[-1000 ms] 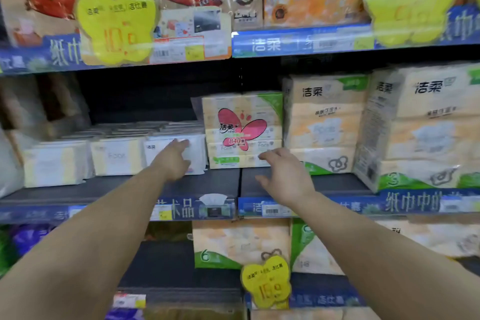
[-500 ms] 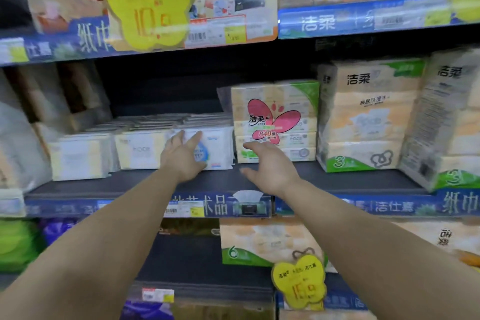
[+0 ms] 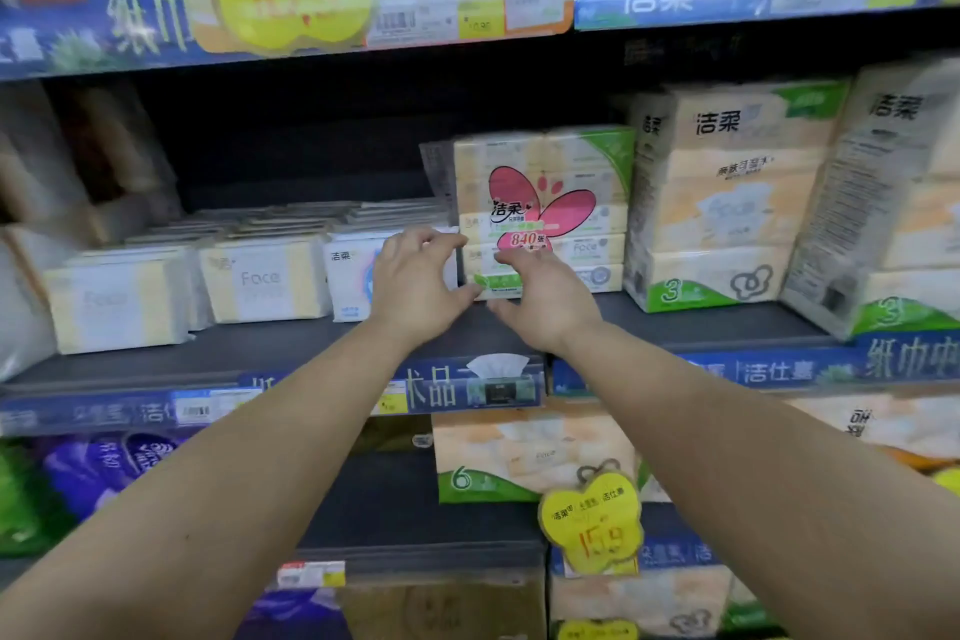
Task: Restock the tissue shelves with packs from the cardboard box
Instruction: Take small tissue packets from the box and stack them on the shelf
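Whereas a second ago both hands were spread apart at the shelf front, they now converge on the pink-flower tissue pack (image 3: 543, 211), which stands on the middle shelf (image 3: 322, 346) between low white packs (image 3: 260, 278) and taller stacks (image 3: 722, 203). Left hand (image 3: 415, 286) and right hand (image 3: 545, 296) are unclenched, fingers curved beside its lower edge, grasping nothing. Judged step: straightening this pack. No cardboard box is visible.
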`<action>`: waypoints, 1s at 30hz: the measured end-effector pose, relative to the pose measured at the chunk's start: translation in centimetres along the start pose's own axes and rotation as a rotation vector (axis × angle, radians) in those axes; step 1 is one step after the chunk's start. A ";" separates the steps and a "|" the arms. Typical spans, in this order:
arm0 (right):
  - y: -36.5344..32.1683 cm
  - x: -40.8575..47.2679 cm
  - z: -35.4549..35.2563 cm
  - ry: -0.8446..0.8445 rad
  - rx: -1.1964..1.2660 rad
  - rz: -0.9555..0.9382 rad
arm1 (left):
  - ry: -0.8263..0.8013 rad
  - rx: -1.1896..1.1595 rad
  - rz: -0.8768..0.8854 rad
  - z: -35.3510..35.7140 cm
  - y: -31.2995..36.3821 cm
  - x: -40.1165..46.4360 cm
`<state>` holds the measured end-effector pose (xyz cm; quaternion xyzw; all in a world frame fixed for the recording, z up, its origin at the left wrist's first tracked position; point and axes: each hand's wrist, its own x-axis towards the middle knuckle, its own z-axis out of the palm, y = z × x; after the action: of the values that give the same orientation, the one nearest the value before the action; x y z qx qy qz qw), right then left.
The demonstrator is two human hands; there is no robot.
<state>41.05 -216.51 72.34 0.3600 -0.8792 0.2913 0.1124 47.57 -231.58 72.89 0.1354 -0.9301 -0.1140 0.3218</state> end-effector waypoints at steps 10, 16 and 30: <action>16.7 -13.7 -13.4 0.208 -0.121 0.310 | -0.288 -0.215 0.368 9.0 24.1 -3.2; 31.1 -30.9 -26.6 0.215 -0.344 0.696 | -0.529 -0.306 0.638 15.4 47.9 -10.6; 52.2 -57.4 -44.5 0.321 -0.482 1.230 | -0.828 -0.427 0.923 29.0 84.7 -24.9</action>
<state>45.11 -127.76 62.33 -0.2883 -0.9368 0.1479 0.1324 33.01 -140.44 61.85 -0.3995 -0.8966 -0.1890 -0.0270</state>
